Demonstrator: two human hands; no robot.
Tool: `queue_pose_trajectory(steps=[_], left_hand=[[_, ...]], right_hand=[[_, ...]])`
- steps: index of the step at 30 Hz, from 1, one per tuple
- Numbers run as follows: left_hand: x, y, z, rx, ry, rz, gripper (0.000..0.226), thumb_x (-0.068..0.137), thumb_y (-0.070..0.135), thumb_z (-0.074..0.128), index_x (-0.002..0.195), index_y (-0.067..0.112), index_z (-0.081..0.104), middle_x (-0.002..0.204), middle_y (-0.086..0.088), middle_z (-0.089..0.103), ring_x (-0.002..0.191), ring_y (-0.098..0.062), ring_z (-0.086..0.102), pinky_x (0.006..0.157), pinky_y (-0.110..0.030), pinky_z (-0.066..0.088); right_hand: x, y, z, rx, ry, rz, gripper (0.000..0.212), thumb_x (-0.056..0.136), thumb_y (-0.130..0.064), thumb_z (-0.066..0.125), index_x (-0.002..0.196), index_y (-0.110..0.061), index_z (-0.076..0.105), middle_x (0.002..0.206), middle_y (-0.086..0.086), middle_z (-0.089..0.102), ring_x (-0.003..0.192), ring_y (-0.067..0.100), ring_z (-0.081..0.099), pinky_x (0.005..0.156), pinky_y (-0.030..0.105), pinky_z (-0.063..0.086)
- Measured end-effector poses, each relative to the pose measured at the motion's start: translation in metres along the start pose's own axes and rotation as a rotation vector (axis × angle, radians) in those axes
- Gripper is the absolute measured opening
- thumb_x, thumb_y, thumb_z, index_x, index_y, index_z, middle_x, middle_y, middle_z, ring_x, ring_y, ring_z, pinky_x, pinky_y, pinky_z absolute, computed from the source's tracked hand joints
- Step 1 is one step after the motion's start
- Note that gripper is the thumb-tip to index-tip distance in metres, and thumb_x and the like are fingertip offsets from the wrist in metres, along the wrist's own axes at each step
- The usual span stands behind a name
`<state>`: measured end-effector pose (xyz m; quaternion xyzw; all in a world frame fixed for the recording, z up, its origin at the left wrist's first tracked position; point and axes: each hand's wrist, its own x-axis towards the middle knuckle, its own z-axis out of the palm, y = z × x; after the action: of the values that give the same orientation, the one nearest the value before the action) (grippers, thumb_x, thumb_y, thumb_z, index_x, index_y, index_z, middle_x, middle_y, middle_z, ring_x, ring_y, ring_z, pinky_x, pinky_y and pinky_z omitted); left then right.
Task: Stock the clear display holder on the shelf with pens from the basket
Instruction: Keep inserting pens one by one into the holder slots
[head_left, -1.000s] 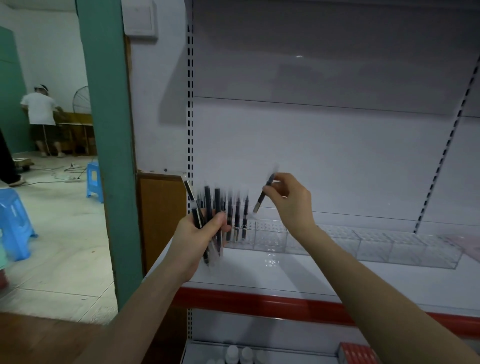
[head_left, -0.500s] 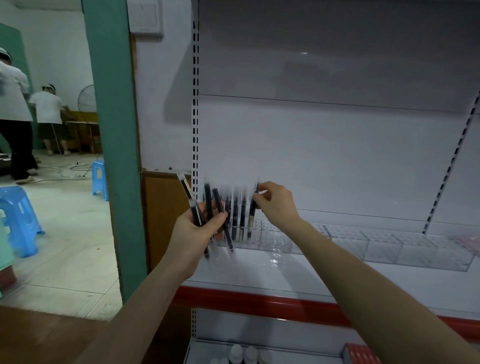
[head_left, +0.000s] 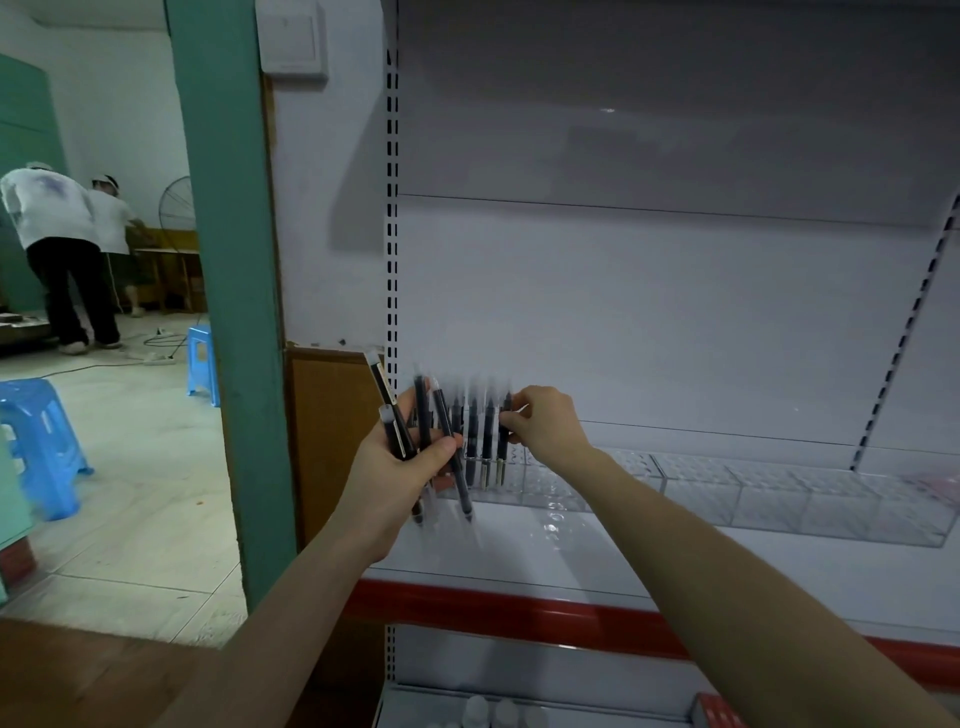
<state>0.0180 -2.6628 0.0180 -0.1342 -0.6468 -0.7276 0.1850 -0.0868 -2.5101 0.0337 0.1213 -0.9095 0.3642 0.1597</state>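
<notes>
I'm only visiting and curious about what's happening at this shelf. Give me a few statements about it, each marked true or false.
1. The left hand grips a bunch of dark pens. True.
2. The right hand pinches a pen that stands at the left end of the clear holder. True.
3. The clear holder is filled with pens from end to end. False: pens stand only at its left end, and the slots to the right show none.
4. Nobody else is in view. False: two people in white tops stand at the back left, facing away.
</notes>
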Motion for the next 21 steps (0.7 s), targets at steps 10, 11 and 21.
queue_pose_trajectory(steps=[10, 11, 21], left_hand=[[0.005, -0.002, 0.002, 0.003, 0.014, -0.012, 0.052, 0.086, -0.002, 0.06, 0.099, 0.048, 0.051, 0.097, -0.007, 0.067, 0.092, -0.017, 0.065, 0.075, -0.022, 0.055], [0.005, -0.003, 0.002, -0.013, 0.02, -0.011, 0.053, 0.086, -0.003, 0.059, 0.101, 0.046, 0.051, 0.097, -0.009, 0.068, 0.092, -0.017, 0.066, 0.071, -0.02, 0.056], [0.013, -0.018, 0.011, -0.141, 0.311, -0.05, 0.03, 0.087, -0.002, 0.058, 0.096, 0.024, 0.043, 0.086, -0.008, 0.065, 0.059, -0.013, 0.069, 0.067, -0.034, 0.058]], right_hand=[[-0.018, 0.002, -0.005, 0.064, 0.057, -0.008, 0.032, 0.091, -0.026, 0.057, 0.112, -0.001, 0.061, 0.1, 0.014, 0.068, 0.094, 0.026, 0.064, 0.084, 0.032, 0.049], [-0.025, 0.0, -0.009, 0.126, 0.074, -0.024, 0.026, 0.092, -0.025, 0.055, 0.103, -0.003, 0.063, 0.095, 0.013, 0.069, 0.089, 0.025, 0.065, 0.082, 0.033, 0.051], [-0.078, -0.011, -0.036, 0.592, -0.344, 0.071, 0.013, 0.087, -0.023, 0.063, 0.092, -0.011, 0.064, 0.076, 0.006, 0.068, 0.065, 0.013, 0.066, 0.063, 0.022, 0.055]])
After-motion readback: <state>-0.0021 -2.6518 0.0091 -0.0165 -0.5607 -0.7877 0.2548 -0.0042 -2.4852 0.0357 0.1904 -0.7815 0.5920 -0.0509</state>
